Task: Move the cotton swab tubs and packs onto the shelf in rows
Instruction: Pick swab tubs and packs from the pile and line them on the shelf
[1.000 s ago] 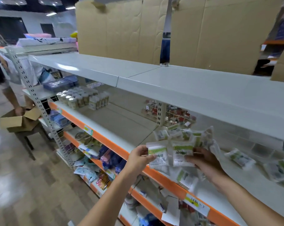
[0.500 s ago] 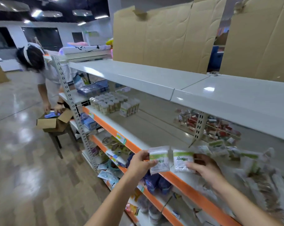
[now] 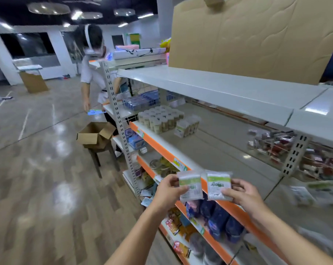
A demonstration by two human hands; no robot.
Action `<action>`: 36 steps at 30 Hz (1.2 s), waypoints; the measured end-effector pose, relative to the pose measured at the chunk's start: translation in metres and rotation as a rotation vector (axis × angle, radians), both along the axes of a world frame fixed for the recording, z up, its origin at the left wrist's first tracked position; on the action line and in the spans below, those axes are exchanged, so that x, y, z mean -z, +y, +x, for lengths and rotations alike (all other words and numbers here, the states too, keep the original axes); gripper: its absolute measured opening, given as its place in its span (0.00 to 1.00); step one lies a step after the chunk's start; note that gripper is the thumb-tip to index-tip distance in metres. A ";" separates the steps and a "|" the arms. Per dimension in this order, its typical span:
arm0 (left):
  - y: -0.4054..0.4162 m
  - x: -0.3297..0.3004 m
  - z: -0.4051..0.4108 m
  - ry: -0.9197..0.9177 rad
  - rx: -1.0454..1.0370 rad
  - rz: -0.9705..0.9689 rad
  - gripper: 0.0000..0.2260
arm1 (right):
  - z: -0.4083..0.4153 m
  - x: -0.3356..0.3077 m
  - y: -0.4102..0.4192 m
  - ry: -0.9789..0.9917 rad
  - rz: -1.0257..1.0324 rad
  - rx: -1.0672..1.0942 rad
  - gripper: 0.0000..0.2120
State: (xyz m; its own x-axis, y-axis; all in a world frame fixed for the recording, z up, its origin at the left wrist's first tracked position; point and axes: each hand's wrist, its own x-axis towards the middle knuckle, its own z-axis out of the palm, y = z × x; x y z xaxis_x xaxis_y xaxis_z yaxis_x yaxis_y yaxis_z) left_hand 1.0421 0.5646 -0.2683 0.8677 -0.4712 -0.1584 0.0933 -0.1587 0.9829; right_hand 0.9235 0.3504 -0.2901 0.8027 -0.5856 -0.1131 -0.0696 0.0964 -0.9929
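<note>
My left hand pinches a clear cotton swab pack with a green label. My right hand pinches a second such pack beside it. Both packs hang in front of the orange edge of the middle shelf. At the shelf's far left stand several round swab tubs in rows, with a short row of boxed packs next to them. A blurred heap of loose packs lies at the right on the same shelf.
Another person bends beside the shelf's left end, over an open cardboard box on a stool. The white top shelf overhangs the middle one. Lower shelves hold dark blue bags and snack packets. Wood floor lies on the left.
The view has swung left along the shelf, away from the loose heap. Both hands carry their packs leftward, and the tub rows have come closer.
</note>
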 end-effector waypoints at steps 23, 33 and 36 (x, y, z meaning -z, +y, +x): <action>-0.005 0.020 0.224 0.013 -0.009 -0.004 0.11 | 0.213 0.016 -0.007 0.107 -0.109 -0.026 0.12; -0.048 0.029 0.309 0.023 0.043 0.052 0.13 | 0.272 0.016 -0.029 0.138 -0.087 0.075 0.14; -0.059 0.033 0.326 0.026 0.084 0.073 0.15 | 0.281 0.016 -0.032 0.141 -0.092 0.114 0.14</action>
State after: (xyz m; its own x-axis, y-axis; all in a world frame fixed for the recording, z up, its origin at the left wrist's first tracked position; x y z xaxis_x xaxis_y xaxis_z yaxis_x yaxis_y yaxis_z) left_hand 1.3682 0.5053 -0.3016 0.8210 -0.5283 -0.2165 0.1017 -0.2378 0.9660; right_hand 1.2044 0.3181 -0.3063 0.7107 -0.6846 -0.1617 -0.2022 0.0213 -0.9791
